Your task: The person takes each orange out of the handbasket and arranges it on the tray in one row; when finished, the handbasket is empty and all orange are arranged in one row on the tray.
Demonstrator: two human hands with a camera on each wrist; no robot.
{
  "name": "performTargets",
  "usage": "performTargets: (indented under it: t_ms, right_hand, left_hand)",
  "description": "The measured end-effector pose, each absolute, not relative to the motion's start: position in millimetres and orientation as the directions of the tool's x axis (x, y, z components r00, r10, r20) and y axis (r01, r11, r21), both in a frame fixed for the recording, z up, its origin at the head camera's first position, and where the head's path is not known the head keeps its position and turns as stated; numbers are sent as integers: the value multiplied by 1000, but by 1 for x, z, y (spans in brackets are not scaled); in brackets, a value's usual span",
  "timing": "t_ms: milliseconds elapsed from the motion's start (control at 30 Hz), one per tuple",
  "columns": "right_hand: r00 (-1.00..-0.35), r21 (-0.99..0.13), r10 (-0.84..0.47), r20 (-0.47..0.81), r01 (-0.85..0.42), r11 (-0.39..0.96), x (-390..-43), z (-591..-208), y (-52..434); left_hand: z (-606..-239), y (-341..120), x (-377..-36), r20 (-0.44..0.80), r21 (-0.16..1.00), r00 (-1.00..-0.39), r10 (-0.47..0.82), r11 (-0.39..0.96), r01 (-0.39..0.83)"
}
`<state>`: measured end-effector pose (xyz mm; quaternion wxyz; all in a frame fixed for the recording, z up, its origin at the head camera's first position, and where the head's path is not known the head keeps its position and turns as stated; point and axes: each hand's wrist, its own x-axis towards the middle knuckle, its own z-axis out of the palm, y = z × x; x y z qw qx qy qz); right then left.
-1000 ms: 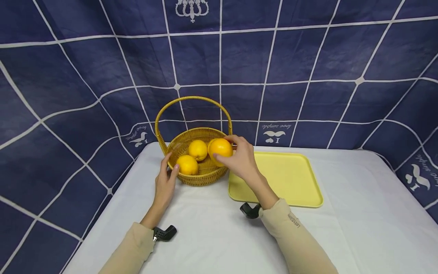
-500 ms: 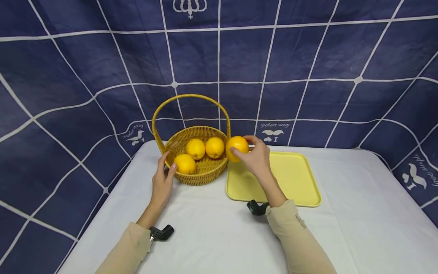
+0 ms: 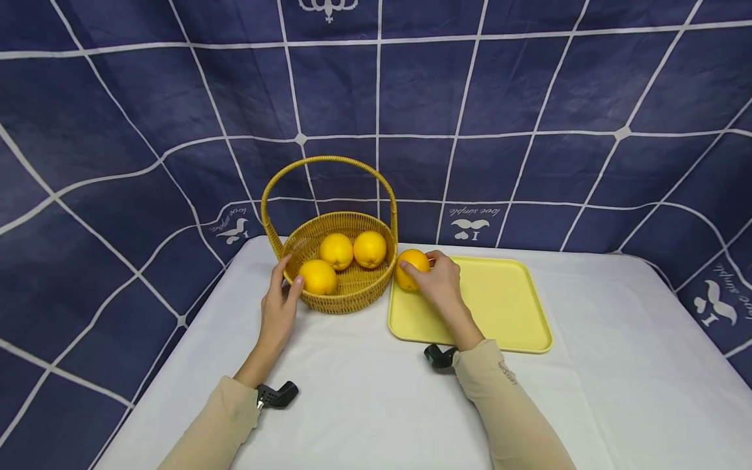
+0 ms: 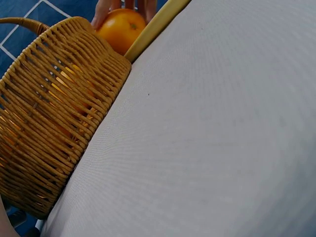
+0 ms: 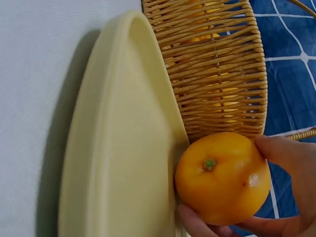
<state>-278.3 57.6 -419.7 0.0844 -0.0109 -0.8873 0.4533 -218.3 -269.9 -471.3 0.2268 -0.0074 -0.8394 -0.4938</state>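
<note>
In the head view, just right of centre, the right hand (image 3: 437,287) grips one orange (image 3: 411,268) with curled fingers. The fruit lies at the tray's (image 3: 505,313) upper-left corner, on the side of the hand toward the basket, and seems to touch the tray floor, though contact is hard to confirm. The left hand (image 3: 279,307) rests with relaxed fingers against the left outer wall of the basket (image 3: 341,297), holding nothing. Count: three oranges in the basket (image 3: 318,277) (image 3: 336,250) (image 3: 370,249), one in the right hand, four in all; one basket, one tray, one white table (image 3: 364,391).

In the left wrist view, the woven basket wall (image 4: 54,123) fills the left side; at the top, fingertips (image 4: 101,12) close round the orange (image 4: 122,29) beside the tray's edge (image 4: 153,27). The left hand itself is barely in frame.

In the right wrist view, the orange (image 5: 222,177) sits at lower right, stem end facing the camera, thumb and fingers (image 5: 284,153) wrapped round it. It is just beside the tray's rim (image 5: 148,98) and the basket (image 5: 217,64) above it.
</note>
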Motion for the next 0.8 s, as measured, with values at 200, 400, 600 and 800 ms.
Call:
performTargets:
  t_ms: [200,400,600,800]
  right_hand:
    - [-991,-799,76,111,-43,600,-279,-418,59]
    - [-993,-798,64,104,-44,601,-279,-416,60]
    - [-985,-807,74,158,-86,585,-278,-410,62]
    - [-964,-797,74,254,-165,581,-274,-400,60]
  left_hand:
    - [-470,-269,-219,386,825,-898,-209,514,235]
    - [-471,-270,-219,390,821,-896,-211,520,235]
    - [-472,-270,-219,404,814,-891,-207,526,247]
    - [-471,-269,-219,396,817,-895,-206,523,241]
